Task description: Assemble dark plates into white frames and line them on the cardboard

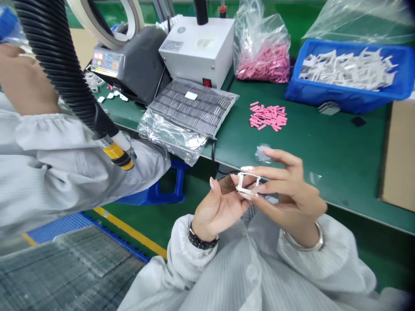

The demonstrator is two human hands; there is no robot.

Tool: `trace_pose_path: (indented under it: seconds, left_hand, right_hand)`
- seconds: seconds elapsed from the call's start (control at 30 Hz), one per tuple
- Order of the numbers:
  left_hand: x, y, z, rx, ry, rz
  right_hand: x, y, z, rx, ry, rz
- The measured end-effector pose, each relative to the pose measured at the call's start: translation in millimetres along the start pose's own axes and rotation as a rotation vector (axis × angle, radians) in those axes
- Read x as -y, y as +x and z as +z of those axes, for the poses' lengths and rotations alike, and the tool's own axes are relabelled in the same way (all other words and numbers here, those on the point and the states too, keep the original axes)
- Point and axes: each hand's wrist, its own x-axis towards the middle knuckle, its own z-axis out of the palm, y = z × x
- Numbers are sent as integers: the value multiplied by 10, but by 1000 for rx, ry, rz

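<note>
My left hand (215,212) is turned palm up, its thumb and fingers closed on a thin dark square plate (227,184). Right beside that plate is a small white plastic frame (249,191) with an opening in its middle. My right hand (288,190) pinches this frame between thumb and fingers from the right. Its index finger is raised near a small clear plastic piece (263,153) on the green table (233,151). The fingers partly hide the frame, and I cannot tell whether the plate touches it.
Pink strips (268,116) lie in a pile, before a bag of pink strips (263,62). A blue bin (343,101) holds white parts. A bag of grey strips (194,106) lies by a white box (197,47). A black hose (61,56) hangs before a co-worker's sleeve (58,172).
</note>
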Motion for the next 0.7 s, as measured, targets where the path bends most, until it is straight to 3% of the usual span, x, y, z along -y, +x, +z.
trace_pose_path:
  seconds: [0.33, 0.57, 0.7]
  left_hand:
    - [22, 37, -27, 69, 101, -30]
    - [31, 44, 5, -14, 182, -3]
    - [53, 44, 36, -3, 206, -34]
  right_hand:
    - [-43, 5, -151, 95, -145, 20]
    - [-49, 87, -300, 273, -126, 106]
    - [-10, 264, -326, 364, -68, 53]
